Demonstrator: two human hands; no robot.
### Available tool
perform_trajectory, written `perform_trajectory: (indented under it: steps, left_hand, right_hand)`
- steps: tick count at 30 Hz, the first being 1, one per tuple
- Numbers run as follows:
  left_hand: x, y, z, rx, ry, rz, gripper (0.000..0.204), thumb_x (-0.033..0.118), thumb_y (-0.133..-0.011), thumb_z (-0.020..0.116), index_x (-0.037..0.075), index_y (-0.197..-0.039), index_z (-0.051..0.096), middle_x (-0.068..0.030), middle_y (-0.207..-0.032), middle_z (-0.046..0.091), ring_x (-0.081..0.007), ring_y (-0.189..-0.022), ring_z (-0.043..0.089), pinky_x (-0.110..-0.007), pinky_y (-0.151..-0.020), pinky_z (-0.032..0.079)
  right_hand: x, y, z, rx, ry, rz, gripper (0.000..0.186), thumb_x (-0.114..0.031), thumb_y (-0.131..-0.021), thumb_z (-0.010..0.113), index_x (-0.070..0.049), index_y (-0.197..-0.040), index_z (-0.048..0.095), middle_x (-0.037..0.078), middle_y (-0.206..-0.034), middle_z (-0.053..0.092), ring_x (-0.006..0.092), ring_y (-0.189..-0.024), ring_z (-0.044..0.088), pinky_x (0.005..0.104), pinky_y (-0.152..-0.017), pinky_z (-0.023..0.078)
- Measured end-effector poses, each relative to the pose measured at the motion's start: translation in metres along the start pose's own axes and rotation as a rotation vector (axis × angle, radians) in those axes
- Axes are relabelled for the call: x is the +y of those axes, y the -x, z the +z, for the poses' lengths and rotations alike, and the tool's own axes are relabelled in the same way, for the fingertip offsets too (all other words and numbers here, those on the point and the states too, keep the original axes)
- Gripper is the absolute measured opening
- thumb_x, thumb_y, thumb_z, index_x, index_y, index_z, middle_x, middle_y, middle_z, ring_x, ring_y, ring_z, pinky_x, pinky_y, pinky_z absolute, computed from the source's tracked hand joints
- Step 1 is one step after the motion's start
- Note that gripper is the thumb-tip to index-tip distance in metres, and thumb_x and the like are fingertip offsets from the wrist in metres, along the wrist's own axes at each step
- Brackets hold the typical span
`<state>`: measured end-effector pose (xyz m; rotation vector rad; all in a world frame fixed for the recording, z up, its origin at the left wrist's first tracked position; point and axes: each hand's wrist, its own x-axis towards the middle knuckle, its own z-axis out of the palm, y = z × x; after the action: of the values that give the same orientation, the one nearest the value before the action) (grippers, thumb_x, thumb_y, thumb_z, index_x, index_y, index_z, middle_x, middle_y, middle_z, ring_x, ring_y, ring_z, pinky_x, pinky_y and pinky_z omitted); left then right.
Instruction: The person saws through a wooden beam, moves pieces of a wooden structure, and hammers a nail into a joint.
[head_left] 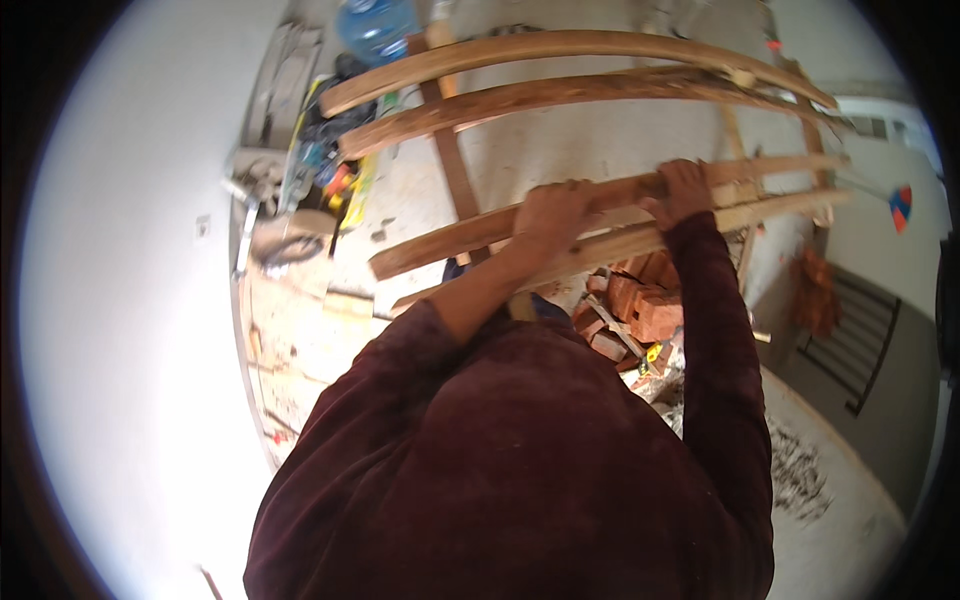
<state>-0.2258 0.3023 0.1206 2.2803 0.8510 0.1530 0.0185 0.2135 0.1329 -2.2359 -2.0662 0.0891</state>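
Note:
My left hand [553, 212] is closed around a long wooden beam [440, 245], left of its middle. Farther right along the same beam, my right hand [685, 190] grips it, with fingers over the top. Close beside it on my side runs a lower beam [620, 244], under my left forearm. Two more beams, a far one [560, 44] and a nearer one [540, 102], lie roughly parallel beyond. A dark crosspiece [455, 175] passes beneath the beams at the left; other crosspieces show at the right.
Red bricks [655, 312] are heaped under the near beams. A blue water jug [378, 30] stands at the far left, and tools and bags [335, 175] lie along the left wall. At the right are a dark metal grate [860, 345] and an orange cloth-like bundle [818, 295].

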Motion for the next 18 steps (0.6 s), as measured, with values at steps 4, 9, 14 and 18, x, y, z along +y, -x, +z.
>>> perform_trajectory:
  steps: [4,9,14,18]
  left_hand:
    - [0.007,-0.007,-0.008,-0.066,0.062,-0.006,0.038,0.035,-0.083,0.068,0.008,-0.108,0.059,-0.0135,-0.103,0.064,-0.0309,-0.093,0.064,-0.045,-0.077,0.05]
    - [0.003,0.018,-0.035,-0.048,-0.157,0.315,0.049,0.028,-0.075,0.073,0.01,-0.119,0.059,-0.0111,-0.122,0.053,-0.0283,-0.107,0.056,-0.045,-0.083,0.048]
    - [0.0,-0.014,-0.01,-0.071,-0.005,-0.037,0.044,0.036,-0.083,0.068,0.009,-0.116,0.059,-0.0129,-0.103,0.064,-0.032,-0.093,0.064,-0.045,-0.077,0.05]
    - [-0.005,-0.006,-0.018,0.037,-0.04,0.031,0.047,0.042,-0.086,0.065,0.007,-0.115,0.058,-0.0146,-0.099,0.066,-0.0339,-0.089,0.065,-0.045,-0.075,0.051]
  right_hand:
    - [0.008,0.0,-0.003,0.021,0.072,-0.01,0.063,-0.047,-0.063,0.077,-0.009,-0.108,0.057,0.012,-0.111,0.057,0.0314,-0.114,0.05,0.0537,-0.11,0.025]
    - [0.001,-0.005,0.009,0.067,0.008,-0.006,0.065,-0.053,-0.066,0.074,-0.008,-0.11,0.057,0.012,-0.113,0.057,0.032,-0.114,0.051,0.0551,-0.111,0.024]
    - [-0.001,-0.013,0.003,-0.034,0.082,0.063,0.064,-0.053,-0.071,0.072,-0.006,-0.111,0.056,0.013,-0.114,0.055,0.0318,-0.119,0.047,0.052,-0.112,0.024]
    - [-0.012,-0.012,-0.004,-0.033,0.059,0.067,0.069,-0.064,-0.076,0.062,-0.006,-0.113,0.056,0.013,-0.117,0.055,0.0307,-0.123,0.045,0.0519,-0.113,0.02]
